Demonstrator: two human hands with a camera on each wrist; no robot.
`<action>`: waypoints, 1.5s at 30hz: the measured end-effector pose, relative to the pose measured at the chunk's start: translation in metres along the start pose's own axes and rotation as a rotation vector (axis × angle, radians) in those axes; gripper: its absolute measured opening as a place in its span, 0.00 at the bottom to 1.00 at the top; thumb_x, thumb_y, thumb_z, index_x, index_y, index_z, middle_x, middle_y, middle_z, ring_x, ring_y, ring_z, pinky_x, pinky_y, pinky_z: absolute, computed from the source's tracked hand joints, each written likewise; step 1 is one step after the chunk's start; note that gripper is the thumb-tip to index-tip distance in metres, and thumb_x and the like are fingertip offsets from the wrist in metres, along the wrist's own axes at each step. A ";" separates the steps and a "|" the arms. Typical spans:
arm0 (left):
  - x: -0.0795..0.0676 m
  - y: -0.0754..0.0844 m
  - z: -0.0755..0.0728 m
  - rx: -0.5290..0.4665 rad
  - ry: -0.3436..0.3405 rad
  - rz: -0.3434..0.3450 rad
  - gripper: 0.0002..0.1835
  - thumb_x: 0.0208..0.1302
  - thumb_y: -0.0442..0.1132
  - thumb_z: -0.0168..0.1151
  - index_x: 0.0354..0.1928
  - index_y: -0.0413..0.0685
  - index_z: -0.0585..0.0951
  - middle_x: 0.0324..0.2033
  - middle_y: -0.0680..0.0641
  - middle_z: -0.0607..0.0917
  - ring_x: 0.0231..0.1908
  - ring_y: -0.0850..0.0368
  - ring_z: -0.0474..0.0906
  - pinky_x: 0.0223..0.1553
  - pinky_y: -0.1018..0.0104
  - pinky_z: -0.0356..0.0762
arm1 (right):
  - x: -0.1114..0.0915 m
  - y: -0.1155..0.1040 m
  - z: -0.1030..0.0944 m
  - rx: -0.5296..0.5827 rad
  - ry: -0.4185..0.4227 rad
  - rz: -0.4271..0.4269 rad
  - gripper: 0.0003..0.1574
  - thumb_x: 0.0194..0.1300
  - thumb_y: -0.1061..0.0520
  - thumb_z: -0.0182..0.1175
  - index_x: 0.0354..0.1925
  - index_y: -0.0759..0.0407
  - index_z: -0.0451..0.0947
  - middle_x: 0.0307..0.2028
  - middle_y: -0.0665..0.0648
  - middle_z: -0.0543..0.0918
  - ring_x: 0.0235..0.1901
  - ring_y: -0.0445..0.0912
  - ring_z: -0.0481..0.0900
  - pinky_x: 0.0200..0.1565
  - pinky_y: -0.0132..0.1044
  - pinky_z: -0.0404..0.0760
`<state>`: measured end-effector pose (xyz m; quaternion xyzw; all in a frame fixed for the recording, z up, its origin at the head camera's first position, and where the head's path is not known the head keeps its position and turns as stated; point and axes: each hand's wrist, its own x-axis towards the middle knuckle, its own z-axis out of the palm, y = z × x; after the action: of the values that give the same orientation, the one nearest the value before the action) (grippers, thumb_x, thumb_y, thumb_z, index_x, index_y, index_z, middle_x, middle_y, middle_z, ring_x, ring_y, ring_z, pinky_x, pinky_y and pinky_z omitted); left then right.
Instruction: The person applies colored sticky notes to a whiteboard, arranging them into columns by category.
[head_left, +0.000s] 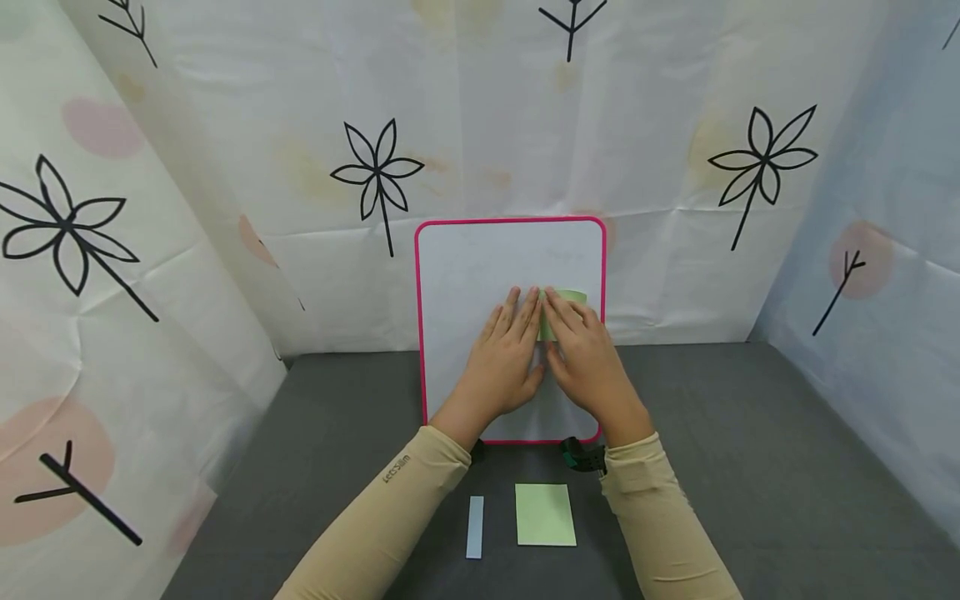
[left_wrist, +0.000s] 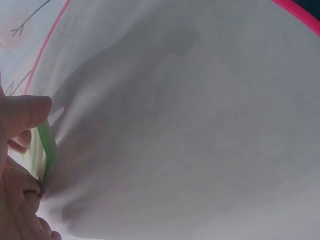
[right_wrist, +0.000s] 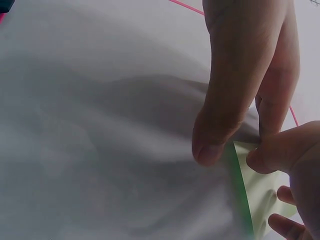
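Note:
A whiteboard with a pink frame stands upright against the back wall. On its right half is a light green paper note, partly covered by both hands. My left hand has its straight fingers at the left side of the note. Close beside it, my right hand lays its extended fingers over the note, fingertips near its top edge. In the right wrist view, the lower edge of the note shows close to the thumbs. The left wrist view shows the note edge-on beside the fingers.
On the grey table in front of the board lie a second light green square note and a narrow light blue strip. Patterned white cloth walls enclose the back and sides.

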<state>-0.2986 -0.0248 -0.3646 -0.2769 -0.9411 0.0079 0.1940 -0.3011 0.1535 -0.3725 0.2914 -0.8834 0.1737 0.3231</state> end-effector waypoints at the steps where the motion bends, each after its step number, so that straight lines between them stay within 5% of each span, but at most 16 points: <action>1: 0.000 0.000 0.000 0.000 0.003 0.001 0.52 0.76 0.56 0.60 0.85 0.39 0.43 0.86 0.44 0.39 0.86 0.44 0.30 0.85 0.48 0.42 | 0.000 0.000 0.000 -0.001 -0.008 0.005 0.42 0.70 0.66 0.66 0.77 0.70 0.65 0.80 0.64 0.65 0.71 0.65 0.68 0.71 0.61 0.71; 19: 0.000 -0.001 0.003 0.005 -0.016 0.000 0.54 0.76 0.58 0.61 0.85 0.41 0.39 0.86 0.44 0.36 0.85 0.45 0.28 0.85 0.49 0.40 | -0.001 0.001 0.003 0.001 -0.036 0.039 0.42 0.71 0.63 0.66 0.78 0.70 0.64 0.81 0.63 0.63 0.73 0.65 0.66 0.71 0.63 0.70; 45: 0.002 0.000 0.007 0.011 -0.031 -0.017 0.58 0.73 0.60 0.63 0.85 0.40 0.38 0.86 0.45 0.32 0.85 0.47 0.26 0.85 0.51 0.38 | -0.004 0.015 -0.024 0.046 -0.053 0.116 0.41 0.67 0.59 0.71 0.73 0.72 0.70 0.76 0.65 0.72 0.69 0.67 0.70 0.72 0.63 0.69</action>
<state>-0.3030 -0.0234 -0.3698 -0.2678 -0.9462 0.0155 0.1809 -0.2963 0.1784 -0.3598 0.2516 -0.9030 0.2044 0.2821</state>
